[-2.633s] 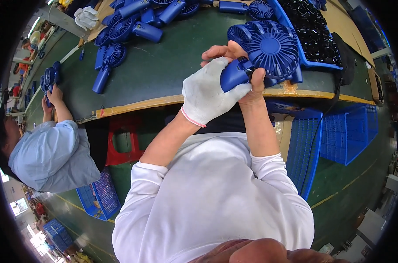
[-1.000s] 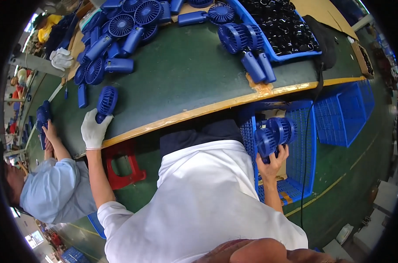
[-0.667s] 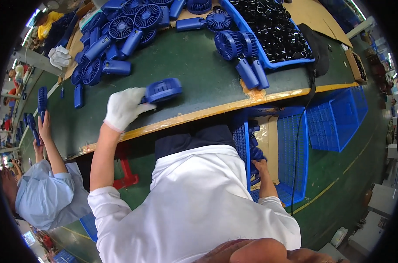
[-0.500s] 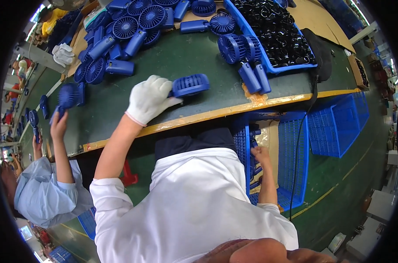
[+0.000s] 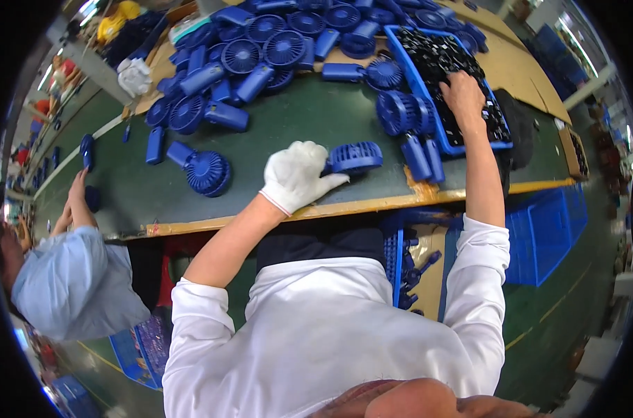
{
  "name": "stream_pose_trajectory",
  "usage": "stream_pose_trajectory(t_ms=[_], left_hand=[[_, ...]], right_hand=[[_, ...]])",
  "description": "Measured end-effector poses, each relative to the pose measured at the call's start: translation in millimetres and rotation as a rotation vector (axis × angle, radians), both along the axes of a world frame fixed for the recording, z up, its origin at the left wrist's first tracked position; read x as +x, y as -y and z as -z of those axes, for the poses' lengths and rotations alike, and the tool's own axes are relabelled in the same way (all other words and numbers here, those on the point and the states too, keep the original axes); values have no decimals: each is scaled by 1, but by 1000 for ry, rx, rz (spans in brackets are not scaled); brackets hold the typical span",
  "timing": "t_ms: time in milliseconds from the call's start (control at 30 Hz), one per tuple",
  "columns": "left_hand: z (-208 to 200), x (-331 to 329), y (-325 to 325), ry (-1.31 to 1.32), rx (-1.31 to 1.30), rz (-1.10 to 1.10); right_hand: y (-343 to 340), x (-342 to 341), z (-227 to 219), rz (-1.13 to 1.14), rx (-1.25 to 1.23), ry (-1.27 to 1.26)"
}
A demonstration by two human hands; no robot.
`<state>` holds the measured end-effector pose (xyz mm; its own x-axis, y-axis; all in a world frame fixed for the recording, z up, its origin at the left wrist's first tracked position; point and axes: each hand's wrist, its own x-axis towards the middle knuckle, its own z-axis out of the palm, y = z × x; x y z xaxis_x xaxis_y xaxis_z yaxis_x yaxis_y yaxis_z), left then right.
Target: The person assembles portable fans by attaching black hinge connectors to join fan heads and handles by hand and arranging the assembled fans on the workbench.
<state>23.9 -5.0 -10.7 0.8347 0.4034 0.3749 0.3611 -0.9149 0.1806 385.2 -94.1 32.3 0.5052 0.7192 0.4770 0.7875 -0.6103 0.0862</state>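
Observation:
My left hand (image 5: pixel 295 174), in a white knit glove, is closed around the handle of a blue handheld fan (image 5: pixel 357 158). It holds the fan low over the green tabletop near the front edge, with the round fan head pointing right. My bare right hand (image 5: pixel 464 101) reaches into a blue tray (image 5: pixel 438 129) of small shiny black parts (image 5: pixel 435 59). Its fingers curl down among the parts, and what they pinch is hidden. Two more blue fans (image 5: pixel 403 115) lie together just left of the tray.
A heap of blue fans (image 5: pixel 264 52) covers the far side of the table. One fan (image 5: pixel 208 173) lies alone at the left, near a co-worker in light blue (image 5: pixel 66 279). Blue crates (image 5: pixel 543 233) stand below the wooden table edge (image 5: pixel 330 207). A white glove (image 5: pixel 134 76) lies far left.
My right hand has moved from the crate below the table up into the tray of black parts. My left hand still grips its fan. The co-worker's fan now lies on the table, released.

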Motion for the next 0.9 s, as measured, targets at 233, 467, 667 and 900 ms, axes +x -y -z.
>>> stream_pose_trajectory(t_ms=[233,467,667,900], left_hand=[[-4,-11,3,-24,-11,21],[3,-1,5,107,60,74],[4,0,4,124,67,100],[0,1,3,66,84,80]], right_hand=[[-30,-7,-11,145,-278,-288],[-8,41,16,38,133,-505],[11,22,18,-79,250,-376],[30,20,12,-15,289,-482]])
